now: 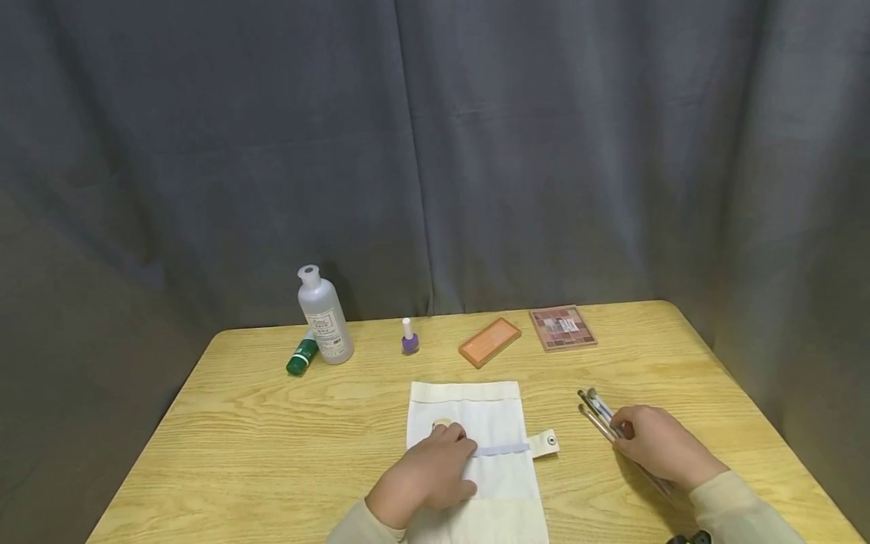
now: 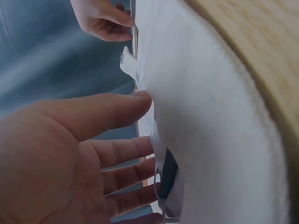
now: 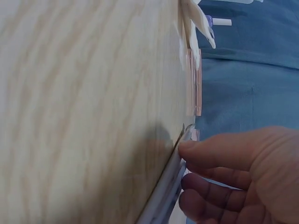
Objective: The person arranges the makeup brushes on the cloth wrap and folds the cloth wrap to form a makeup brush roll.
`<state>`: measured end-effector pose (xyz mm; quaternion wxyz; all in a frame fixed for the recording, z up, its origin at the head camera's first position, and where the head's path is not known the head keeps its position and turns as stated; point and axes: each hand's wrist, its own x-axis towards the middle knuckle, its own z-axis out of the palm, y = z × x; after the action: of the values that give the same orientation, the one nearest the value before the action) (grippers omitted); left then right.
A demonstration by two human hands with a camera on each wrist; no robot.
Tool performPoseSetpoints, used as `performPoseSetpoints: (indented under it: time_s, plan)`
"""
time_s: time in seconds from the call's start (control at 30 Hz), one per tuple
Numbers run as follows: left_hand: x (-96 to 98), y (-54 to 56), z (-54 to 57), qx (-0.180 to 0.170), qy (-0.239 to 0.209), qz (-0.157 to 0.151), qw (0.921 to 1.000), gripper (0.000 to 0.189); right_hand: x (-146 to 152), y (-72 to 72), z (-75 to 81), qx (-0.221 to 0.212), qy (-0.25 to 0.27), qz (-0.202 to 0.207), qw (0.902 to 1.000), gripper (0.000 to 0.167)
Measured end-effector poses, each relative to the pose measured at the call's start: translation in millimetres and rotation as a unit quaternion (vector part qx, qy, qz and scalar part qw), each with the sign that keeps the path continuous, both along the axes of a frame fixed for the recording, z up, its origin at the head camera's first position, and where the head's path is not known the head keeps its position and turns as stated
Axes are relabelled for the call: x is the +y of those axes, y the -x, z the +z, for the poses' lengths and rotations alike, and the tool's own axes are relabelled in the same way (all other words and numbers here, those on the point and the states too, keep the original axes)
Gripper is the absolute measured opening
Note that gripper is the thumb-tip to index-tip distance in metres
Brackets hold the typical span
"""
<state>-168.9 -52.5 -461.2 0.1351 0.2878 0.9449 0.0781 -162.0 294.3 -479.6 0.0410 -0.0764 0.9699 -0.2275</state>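
Note:
A white cloth pouch lies unrolled on the table, with a lilac band across it and a snap tab at its right edge. My left hand rests over its left part, fingers fairly straight and fingertips touching the cloth. Under those fingers a dark item with a clear rim shows at a pocket opening; its kind is unclear. Several makeup brushes lie together to the right of the pouch. My right hand pinches at their handles between thumb and fingers; how many it holds is hidden.
Toward the back stand a clear bottle and a purple nail polish bottle. A green tube lies beside the clear bottle. An orange palette and an eyeshadow palette lie further right. A grey curtain hangs behind the table.

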Motion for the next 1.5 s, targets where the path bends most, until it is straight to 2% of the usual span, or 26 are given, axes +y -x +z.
performPoseSetpoints:
  time_s: [0.2,0.47,0.77,1.17,1.37,1.5]
  plan:
    - [-0.3,0.4,1.1,-0.002,-0.003,-0.002,1.0,0.054,-4,1.8,-1.2,0.0,-0.002,-0.008,1.0,0.01]
    - [-0.7,1.0,-2.4,-0.005,-0.008,0.0,1.0,0.054,-9,3.9,1.3,-0.016,-0.013,-0.006,0.9998,0.009]
    - [-2.5,1.7,-2.9,0.001,-0.014,0.0,0.9999,0.053,-13,4.0,4.4,-0.015,-0.013,-0.005,0.9998,0.007]
    - [-1.8,0.1,-1.8,-0.001,-0.011,-0.003,0.9999,0.053,-13,2.4,5.2,-0.03,-0.017,-0.024,0.9991,0.016]
    - [-2.2,-0.4,-3.9,-0.005,-0.013,0.001,0.9999,0.054,-17,0.9,6.7,-0.043,-0.012,-0.023,0.9987,0.015]
    - [-2.4,0.0,-5.8,-0.007,-0.011,0.0,0.9999,0.055,-20,0.9,7.3,-0.037,-0.021,-0.024,0.9988,0.012]
